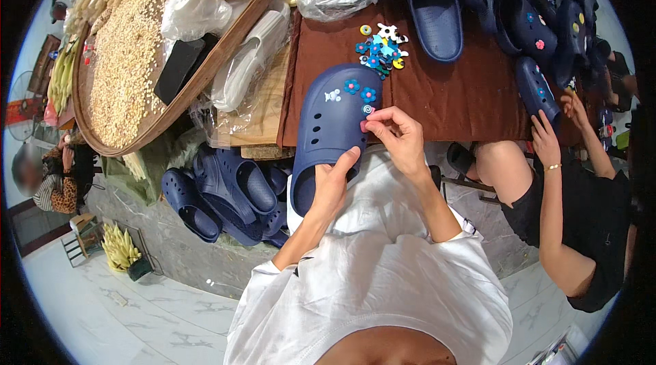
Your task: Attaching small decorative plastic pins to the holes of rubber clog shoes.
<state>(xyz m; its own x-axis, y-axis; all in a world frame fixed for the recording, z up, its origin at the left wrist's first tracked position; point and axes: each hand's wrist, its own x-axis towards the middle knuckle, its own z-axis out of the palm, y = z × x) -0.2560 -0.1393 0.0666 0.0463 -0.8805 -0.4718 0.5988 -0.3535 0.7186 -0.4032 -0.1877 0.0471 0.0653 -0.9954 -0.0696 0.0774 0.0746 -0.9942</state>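
Observation:
A dark blue clog (321, 109) rests against the table's near edge, its toe pointing away from me. My left hand (331, 186) grips it at the foot opening, fingers inside and thumb on the outside. On its upper sit flower charms (352, 86) in blue and red and a small white charm (333, 95). My right hand (402, 141) is closed in a pinch at the clog's right side, on a pink and white swirl charm (367, 110). Just beyond the toe lies a pile of loose charms (383, 51) in blue, white, black and yellow.
The table has a brown cloth (471, 109). More blue clogs (437, 17) line its far side; others lie in a heap (236, 191) below left. A round tray (130, 64) holds pale kernels. At right, a person in black (581, 228) handles another decorated clog (536, 88).

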